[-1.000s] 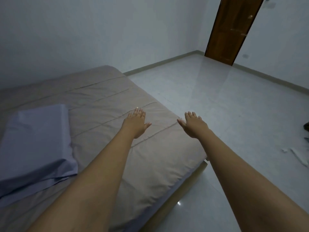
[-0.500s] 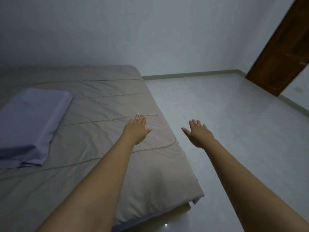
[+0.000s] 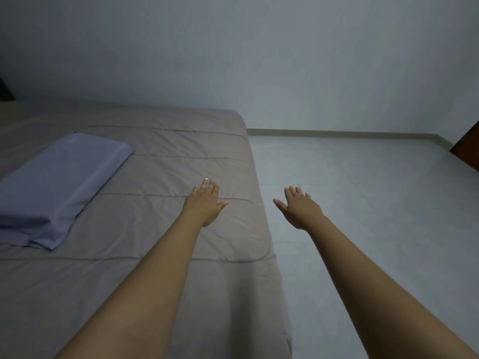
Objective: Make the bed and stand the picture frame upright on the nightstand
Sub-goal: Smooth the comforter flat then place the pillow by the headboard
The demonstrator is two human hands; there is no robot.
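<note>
Compared with half a second ago, the view is swinging further to the left: the brown door (image 3: 466, 154) is shrinking to a sliver at the right edge of the frame, more of the grey wall (image 3: 259, 60) is filling the upper half, and the bed (image 3: 155, 156) is reaching higher and wider across the left side. Both arms are still stretching forward from the bottom of the frame. The left hand (image 3: 204, 203) is hovering over or lying on the bed near its right edge, palm down, fingers straight and together, thumb spread to the right, grasping nothing; whether it is touching the cover cannot be told. The right hand (image 3: 298, 207) is hanging over the pale floor (image 3: 363, 203) just right of the bed's edge, fingers straight and loose, thumb out to the left, also holding nothing. The bed is lying under a taupe quilted cover (image 3: 166, 237) with stitched lines running across it and faint creases near the left hand; the cover is draping down over the side at lower centre. A lavender pillow (image 3: 59, 187) is resting flat on the cover at the left of the frame, its loose open end bunching toward the lower left.
</note>
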